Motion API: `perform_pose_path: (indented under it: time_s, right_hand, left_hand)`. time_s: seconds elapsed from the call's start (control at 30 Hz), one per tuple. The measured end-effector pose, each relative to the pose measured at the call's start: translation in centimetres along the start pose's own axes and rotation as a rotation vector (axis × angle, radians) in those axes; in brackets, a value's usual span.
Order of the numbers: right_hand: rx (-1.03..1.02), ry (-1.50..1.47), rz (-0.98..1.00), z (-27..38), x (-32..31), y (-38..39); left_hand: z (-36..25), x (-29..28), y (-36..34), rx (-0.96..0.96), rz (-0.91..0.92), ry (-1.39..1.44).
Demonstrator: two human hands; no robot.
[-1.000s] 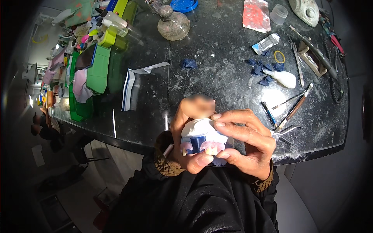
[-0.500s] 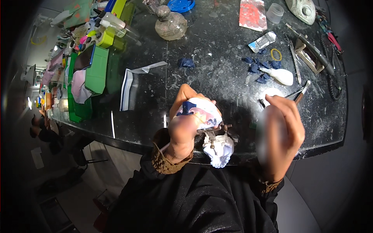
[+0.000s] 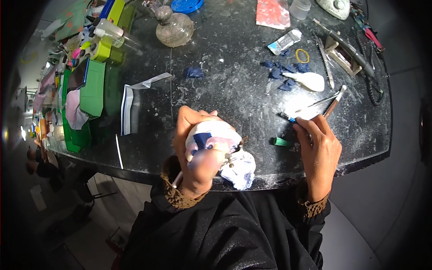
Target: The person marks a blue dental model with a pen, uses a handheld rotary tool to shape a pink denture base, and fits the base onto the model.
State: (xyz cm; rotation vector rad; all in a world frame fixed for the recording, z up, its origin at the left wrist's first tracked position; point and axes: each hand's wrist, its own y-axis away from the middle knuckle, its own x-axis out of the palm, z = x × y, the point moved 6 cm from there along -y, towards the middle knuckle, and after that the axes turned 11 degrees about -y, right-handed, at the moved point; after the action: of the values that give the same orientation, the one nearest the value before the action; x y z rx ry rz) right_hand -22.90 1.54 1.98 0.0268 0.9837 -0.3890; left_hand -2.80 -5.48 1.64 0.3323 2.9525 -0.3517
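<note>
My left hand holds a white and pink plaster dental cast with a blue patch, just above the table's front edge. The cast's other half, a white lump with a metal hinge, hangs below and to the right of it. My right hand rests on the dark table at the right. Its fingertips are closed on a thin blue-tipped tool lying among other tools. A small green piece lies just left of that hand.
A brown-handled tool, a white bulb, blue wax bits and a yellow band lie at the right. At the back stands a glass bottle. Green boxes and folded white paper are at the left.
My right hand let go of the cast and moved right onto the table's tools. My left hand now holds the cast alone, with the hinged half swung down.
</note>
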Motion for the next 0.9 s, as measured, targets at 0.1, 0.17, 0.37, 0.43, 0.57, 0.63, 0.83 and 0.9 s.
perform_pose_path:
  time_s: [0.1,0.17,0.37,0.43,0.57,0.63,0.83,0.9]
  right_hand:
    - [-0.032,0.084,-0.01,0.8,0.1,-0.3]
    - [0.054,-0.266,-0.045,1.0,-0.2,0.2]
    - [-0.117,-1.228,-0.033,4.6,-0.8,2.7]
    - [-0.217,-1.438,0.027,5.5,-0.8,2.9]
    - [-0.288,-1.385,0.047,6.8,-0.5,2.8]
    - [-0.317,-1.351,-0.009,7.7,-0.6,2.7]
    - [-0.397,-1.173,-0.045,8.4,-1.0,2.5]
    - [-0.481,-1.113,-0.116,8.4,-1.0,2.8]
  left_hand:
    - [-0.2,0.0,0.0,0.014,-0.01,-0.005]
    - [-0.4,0.0,0.1,0.018,-0.016,0.005]
    - [-0.4,-0.2,0.4,0.093,0.003,0.007]
    - [-0.8,-0.3,0.5,0.118,0.019,0.022]
    - [-0.4,-0.2,1.1,0.054,0.016,0.05]
    - [-0.3,-0.4,1.0,0.131,0.033,0.049]
    - [-1.1,-0.9,0.9,0.265,0.132,-0.021]
    - [-1.5,-1.1,0.8,0.312,0.203,-0.064]
